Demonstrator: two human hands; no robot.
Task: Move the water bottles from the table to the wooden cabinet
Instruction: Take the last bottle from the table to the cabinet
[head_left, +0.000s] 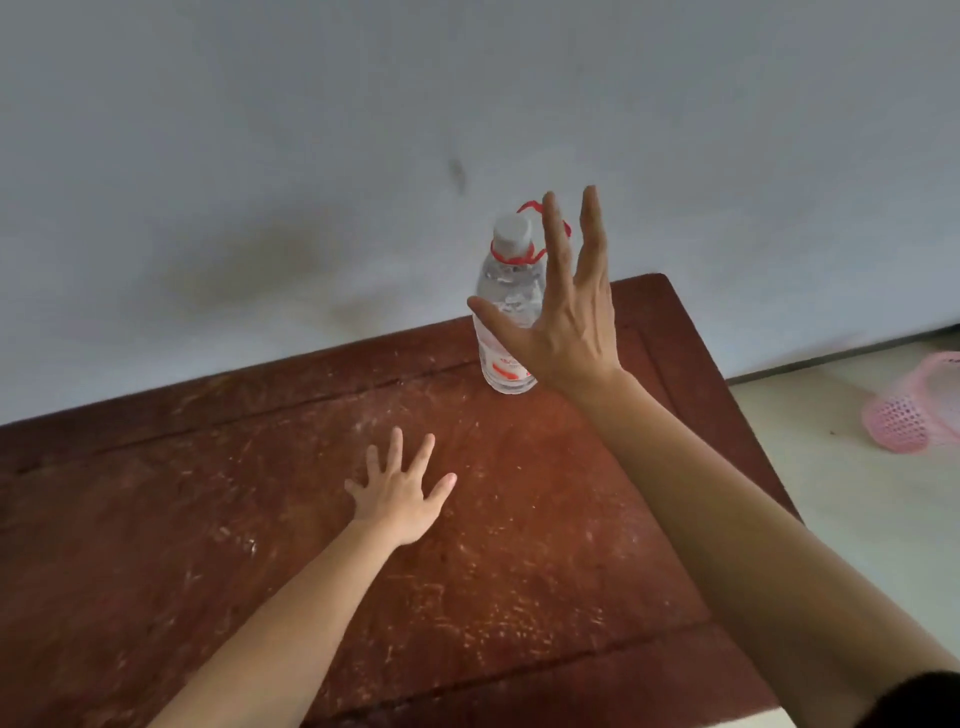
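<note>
Forearms entered from the bottom of the frame, bare, the right one ending in a dark sleeve edge (930, 696) at the lower right corner. Under them lay the counter (208, 545), a reddish-brown wooden top, scuffed and streaked with pale scratches, filling the lower half of the picture. Near the centre the left hand (400, 499) was spread palm down low over the wood, its fingers (422, 451) splayed wide and holding nothing; whether it touched the surface could not be told. Higher and to the right, the right hand (561, 332) was raised with its back to the camera, fingers stretched wide and thumb out to the left, gripping nothing. Just behind it stood the water bottle (506, 306), upright near the far edge of the counter, clear, with a pale cap and a red cord (514, 258) tied round its neck; the hand overlapped its right side, contact unclear. Beyond rose a grey, smudged wall (260, 156). At the right edge a pink mesh basket (904, 421) lay tipped on the pale floor (831, 493).
</note>
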